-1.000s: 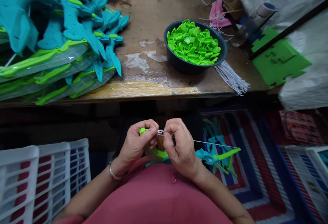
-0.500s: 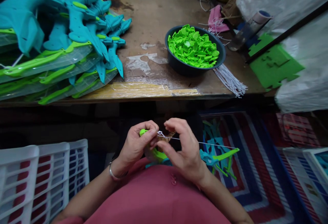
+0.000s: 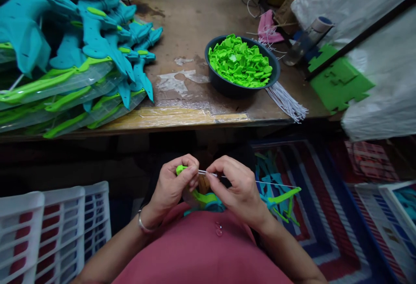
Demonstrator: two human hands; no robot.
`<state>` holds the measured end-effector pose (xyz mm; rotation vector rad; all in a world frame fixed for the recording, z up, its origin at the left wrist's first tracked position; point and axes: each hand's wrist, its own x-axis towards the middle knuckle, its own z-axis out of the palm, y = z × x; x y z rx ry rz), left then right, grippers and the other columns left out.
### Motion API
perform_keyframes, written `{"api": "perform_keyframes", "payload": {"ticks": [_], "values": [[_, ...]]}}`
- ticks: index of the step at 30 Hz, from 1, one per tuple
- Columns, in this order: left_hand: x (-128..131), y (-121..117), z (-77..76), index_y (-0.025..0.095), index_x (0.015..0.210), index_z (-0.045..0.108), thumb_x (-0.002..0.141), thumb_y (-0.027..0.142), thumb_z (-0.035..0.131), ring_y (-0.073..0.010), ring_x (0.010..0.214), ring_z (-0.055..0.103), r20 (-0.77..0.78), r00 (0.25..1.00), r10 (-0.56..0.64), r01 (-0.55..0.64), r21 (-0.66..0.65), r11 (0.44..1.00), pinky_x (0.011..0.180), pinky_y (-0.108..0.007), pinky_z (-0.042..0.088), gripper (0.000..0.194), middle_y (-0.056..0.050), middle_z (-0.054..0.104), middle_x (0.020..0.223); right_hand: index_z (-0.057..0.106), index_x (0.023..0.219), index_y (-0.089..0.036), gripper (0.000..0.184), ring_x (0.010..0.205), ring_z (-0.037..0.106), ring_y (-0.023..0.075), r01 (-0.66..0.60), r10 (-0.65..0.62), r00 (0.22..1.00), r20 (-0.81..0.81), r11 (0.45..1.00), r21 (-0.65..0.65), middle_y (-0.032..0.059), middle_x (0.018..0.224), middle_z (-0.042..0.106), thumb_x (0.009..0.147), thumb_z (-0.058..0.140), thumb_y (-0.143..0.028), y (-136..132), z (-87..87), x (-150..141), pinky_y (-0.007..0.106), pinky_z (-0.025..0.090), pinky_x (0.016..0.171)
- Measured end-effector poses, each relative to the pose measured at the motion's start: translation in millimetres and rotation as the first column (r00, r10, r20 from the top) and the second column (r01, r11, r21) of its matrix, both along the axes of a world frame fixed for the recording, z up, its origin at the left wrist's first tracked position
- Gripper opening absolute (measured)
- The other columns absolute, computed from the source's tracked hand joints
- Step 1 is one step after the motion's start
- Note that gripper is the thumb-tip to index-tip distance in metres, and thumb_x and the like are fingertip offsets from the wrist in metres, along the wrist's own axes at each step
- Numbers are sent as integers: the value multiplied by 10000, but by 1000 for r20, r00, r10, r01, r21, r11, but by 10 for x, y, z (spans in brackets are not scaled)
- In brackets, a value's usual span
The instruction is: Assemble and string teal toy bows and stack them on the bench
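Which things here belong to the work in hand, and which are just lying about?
In the work:
left hand, gripping the green-and-teal piece
right hand, pinching white cord
likely supplies: cord bundle, green bits

Seemingly just lying about:
clear container
pink item
green foam mat

No legible txt, labels, brands, nos. or signs in view.
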<state>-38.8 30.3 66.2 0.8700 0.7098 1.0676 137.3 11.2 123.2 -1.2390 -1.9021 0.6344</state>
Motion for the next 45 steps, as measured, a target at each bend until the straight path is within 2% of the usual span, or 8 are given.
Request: {"api": "perform_keyframes", "payload": {"ticks": [9, 23, 26, 30, 35, 39, 42, 45], "values": [[19, 22, -2, 150, 736, 596, 947, 306, 683, -74, 521, 465, -26, 1000, -16, 16, -4, 1000, 473, -208, 361, 278, 8, 513, 724, 631, 902, -180, 121, 728, 603, 130, 27, -27, 994, 110, 1000, 1, 9, 809, 648, 982, 570, -113, -104, 146, 203, 263, 466, 663], [78, -22, 35, 146, 747, 598, 954, 310, 668, -69, 537, 466, -55, 990, -131, 134, 54, 990, 497, -220, 359, 273, -11, 535, 796, 633, 902, -167, 192, 729, 566, 152, -262, 249, 867, 432, 965, -30, 20, 785, 612, 1040, 500, -154, -56, 535, 612, 284, 435, 649], [102, 43, 46, 140, 738, 592, 927, 318, 695, -61, 522, 461, 37, 989, -142, 141, 46, 989, 477, -206, 362, 280, -8, 519, 785, 641, 959, -170, 171, 764, 600, 154, -226, 211, 907, 365, 974, -2, 31, 835, 648, 1044, 493, -151, -119, 455, 599, 283, 469, 678], [66, 224, 71, 142, 707, 567, 848, 341, 763, -57, 492, 432, 171, 980, -98, 98, 10, 995, 420, -178, 335, 313, 8, 485, 733, 655, 998, -193, 163, 787, 664, 154, -142, 151, 953, 262, 988, -54, 30, 877, 688, 1047, 499, -186, -298, 158, 564, 268, 531, 687], [-21, 399, 266, 146, 672, 556, 789, 368, 811, -51, 460, 411, 264, 959, -106, 91, 68, 994, 391, -168, 344, 358, 17, 465, 684, 626, 1294, -164, 338, 1067, 715, 253, -130, 91, 866, 491, 991, 45, 133, 1181, 722, 1013, 558, -338, -531, -313, 519, 355, 622, 849], [-130, 617, 500, 149, 655, 528, 780, 358, 818, -47, 483, 378, 334, 942, 24, -51, 71, 996, 382, -147, 322, 379, 14, 450, 706, 592, 1357, -71, 450, 1264, 629, 370, -217, -73, 744, 664, 913, 345, 240, 1363, 640, 980, 569, -317, -522, -437, 475, 507, 578, 959], [-374, 871, 658, 149, 686, 544, 736, 300, 853, -39, 498, 355, 395, 882, 258, -288, 18, 957, 387, -130, 309, 348, 19, 456, 714, 644, 1259, -106, 343, 1246, 645, 364, -193, -218, 776, 592, 811, 552, 218, 1271, 703, 940, 630, -231, -455, -347, 460, 538, 531, 1007], [-735, 1092, 779, 147, 704, 540, 751, 211, 838, -38, 521, 380, 491, 750, 443, -507, -3, 862, 418, -125, 343, 308, 20, 482, 707, 657, 1227, -122, 304, 1232, 662, 323, -156, -245, 795, 555, 802, 577, 180, 1220, 735, 927, 641, -170, -406, -251, 463, 496, 523, 1032]]}}
